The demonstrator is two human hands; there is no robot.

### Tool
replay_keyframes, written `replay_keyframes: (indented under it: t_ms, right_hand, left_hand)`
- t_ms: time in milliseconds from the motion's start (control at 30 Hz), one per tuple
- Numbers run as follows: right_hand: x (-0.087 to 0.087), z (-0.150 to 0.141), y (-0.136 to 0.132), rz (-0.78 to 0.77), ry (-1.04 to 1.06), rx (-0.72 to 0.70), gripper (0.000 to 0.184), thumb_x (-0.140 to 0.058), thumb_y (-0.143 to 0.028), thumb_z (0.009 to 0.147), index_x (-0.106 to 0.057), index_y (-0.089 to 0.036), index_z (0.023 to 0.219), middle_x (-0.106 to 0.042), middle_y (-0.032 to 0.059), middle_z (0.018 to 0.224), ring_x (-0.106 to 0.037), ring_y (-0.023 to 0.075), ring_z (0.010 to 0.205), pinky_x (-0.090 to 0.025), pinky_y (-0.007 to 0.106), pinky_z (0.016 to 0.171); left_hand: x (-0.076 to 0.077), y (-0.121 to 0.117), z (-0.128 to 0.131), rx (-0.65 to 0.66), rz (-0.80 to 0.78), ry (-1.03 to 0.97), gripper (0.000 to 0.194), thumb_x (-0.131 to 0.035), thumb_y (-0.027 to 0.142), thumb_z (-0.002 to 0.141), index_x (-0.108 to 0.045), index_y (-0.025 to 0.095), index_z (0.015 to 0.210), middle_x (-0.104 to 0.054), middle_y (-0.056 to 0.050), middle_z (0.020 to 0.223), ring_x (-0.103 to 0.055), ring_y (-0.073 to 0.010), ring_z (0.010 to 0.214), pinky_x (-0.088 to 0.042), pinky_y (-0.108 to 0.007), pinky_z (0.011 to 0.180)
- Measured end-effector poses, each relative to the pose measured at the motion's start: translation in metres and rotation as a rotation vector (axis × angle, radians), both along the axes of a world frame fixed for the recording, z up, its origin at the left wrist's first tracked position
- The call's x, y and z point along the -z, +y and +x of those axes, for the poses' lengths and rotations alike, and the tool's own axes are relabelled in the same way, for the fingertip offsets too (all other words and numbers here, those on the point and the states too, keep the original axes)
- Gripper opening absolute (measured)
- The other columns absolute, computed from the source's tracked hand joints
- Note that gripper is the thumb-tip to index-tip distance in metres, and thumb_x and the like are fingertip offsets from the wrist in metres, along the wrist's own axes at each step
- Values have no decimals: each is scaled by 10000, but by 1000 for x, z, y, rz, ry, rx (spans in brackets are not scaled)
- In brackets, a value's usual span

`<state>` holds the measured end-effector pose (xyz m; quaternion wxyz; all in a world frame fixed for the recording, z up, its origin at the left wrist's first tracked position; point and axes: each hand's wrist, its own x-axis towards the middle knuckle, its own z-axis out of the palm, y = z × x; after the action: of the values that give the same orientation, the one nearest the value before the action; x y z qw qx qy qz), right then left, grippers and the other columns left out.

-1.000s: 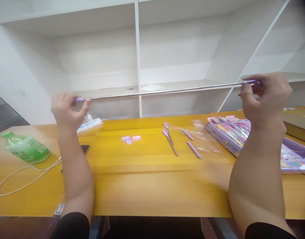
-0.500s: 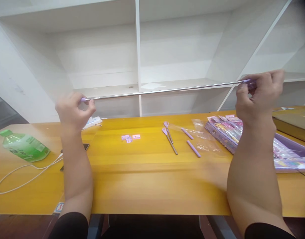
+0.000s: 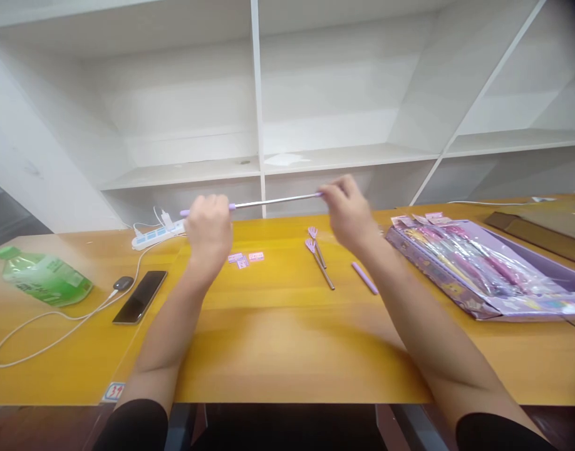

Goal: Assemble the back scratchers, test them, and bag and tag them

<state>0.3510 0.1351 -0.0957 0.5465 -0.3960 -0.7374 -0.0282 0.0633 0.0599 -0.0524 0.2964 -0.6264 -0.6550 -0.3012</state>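
I hold a telescopic metal rod (image 3: 275,201) with purple ends level above the yellow table (image 3: 287,351). My left hand (image 3: 208,229) is closed round its purple handle end, which sticks out to the left. My right hand (image 3: 347,213) is closed on the other end, blurred by motion. The rod is short, spanning only the gap between my hands. Below my right hand lie two small purple-clawed rods (image 3: 319,258) and a loose purple handle (image 3: 365,279).
A purple box of packaged goods (image 3: 475,266) lies at the right. Small pink labels (image 3: 246,258) lie mid-table. At the left are a green bottle (image 3: 43,279), a black phone (image 3: 140,296), a white cable (image 3: 47,326) and a power strip (image 3: 156,233). White shelves stand behind.
My hands have come together and dropped lower, and the rod has collapsed from a long span to a short one. The phone is now uncovered.
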Motion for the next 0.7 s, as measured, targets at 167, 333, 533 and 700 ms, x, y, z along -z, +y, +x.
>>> replay_keyframes:
  t_ms: [167, 333, 533, 700]
  right_hand:
    - [27, -57, -33, -22, -151, -117, 284, -415, -338, 1161, -691, -283, 1198, -684, 54, 1104, -600, 190, 893, -479, 304, 799]
    - [22, -54, -39, 84, -338, -33, 291, -416, -309, 1196, -684, -251, 1293, -713, 70, 1136, -584, 167, 788, -392, 286, 674]
    - [10, -43, -36, 143, -449, 36, 267, -432, -307, 1199, -694, -258, 1186, -773, 81, 1015, -675, 232, 910, -392, 331, 669]
    - [5, -32, -29, 125, -466, 15, 233, -444, -259, 1163, -673, -250, 1201, -791, 94, 1058, -683, 260, 946, -422, 351, 716]
  left_hand:
    - [15, 2, 26, 53, -143, 136, 304, -490, -16, 987, -663, 198, 858, -702, -124, 894, -584, -291, 903, -214, -384, 574]
    - [18, 9, 19, 118, -135, 167, 303, -493, -4, 1013, -658, 208, 873, -688, -109, 881, -576, -286, 894, -213, -382, 568]
    - [22, 13, 16, 234, 29, 196, 307, -513, -42, 938, -630, 224, 841, -667, -98, 822, -560, -275, 836, -223, -393, 559]
    - [12, 7, 8, 322, 52, 221, 154, -580, 120, 1024, -647, 216, 923, -696, -98, 881, -590, -273, 893, -308, -378, 609]
